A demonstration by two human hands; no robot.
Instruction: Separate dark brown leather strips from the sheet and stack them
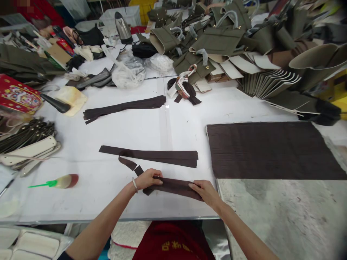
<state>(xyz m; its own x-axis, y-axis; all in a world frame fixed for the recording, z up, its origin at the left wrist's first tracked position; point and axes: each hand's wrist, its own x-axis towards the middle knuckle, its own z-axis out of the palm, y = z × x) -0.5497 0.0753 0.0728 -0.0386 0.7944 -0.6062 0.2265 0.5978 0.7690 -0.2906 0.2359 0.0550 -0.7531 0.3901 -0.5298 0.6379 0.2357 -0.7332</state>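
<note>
Both my hands rest on a folded dark brown strap (173, 186) lying near the front edge of the white table (135, 126). My left hand (148, 178) curls its fingers over the strap's left end. My right hand (204, 191) pinches the strap's right end. Just behind lies a stack of long dark brown straps (157, 156), one loose end curling toward my left hand. A second bundle of the same straps (124, 107) lies farther back on the left.
A large dark brown mat (271, 150) covers the right side, with grey worn surface (284, 216) in front. Olive bags and panels (217, 43) pile at the back right. An iron (122, 27), plastic bags, a green-handled brush (58, 181) and pale strips (27, 151) lie left.
</note>
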